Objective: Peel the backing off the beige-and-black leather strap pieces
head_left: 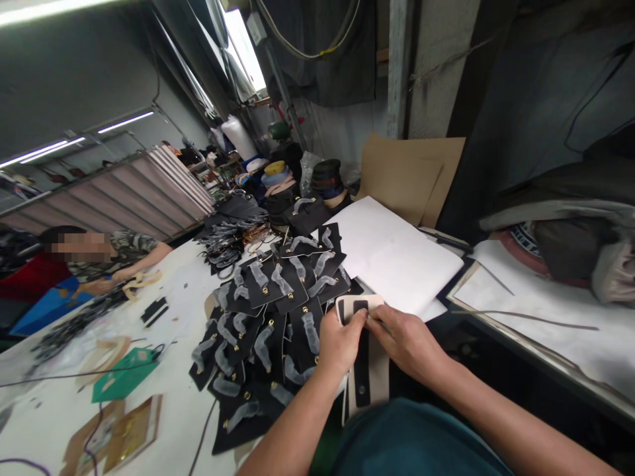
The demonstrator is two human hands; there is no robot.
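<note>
My left hand (340, 344) and my right hand (404, 340) meet over a beige piece with black strips (358, 306), and both pinch its near end. A long beige and black part (370, 377) runs down from under my hands toward my lap. Just left of my left hand lies a spread heap of black leather pieces (268, 317), each with a clear wrapped strap and a small gold stud.
A white sheet (391, 254) lies past my hands, with brown cardboard (407, 175) leaning behind it. Tape rolls (326, 177) and dark straps (233, 228) crowd the far table. A person sits at the left (99, 254). A green card (126, 373) and cardboard scraps (116, 433) lie near left.
</note>
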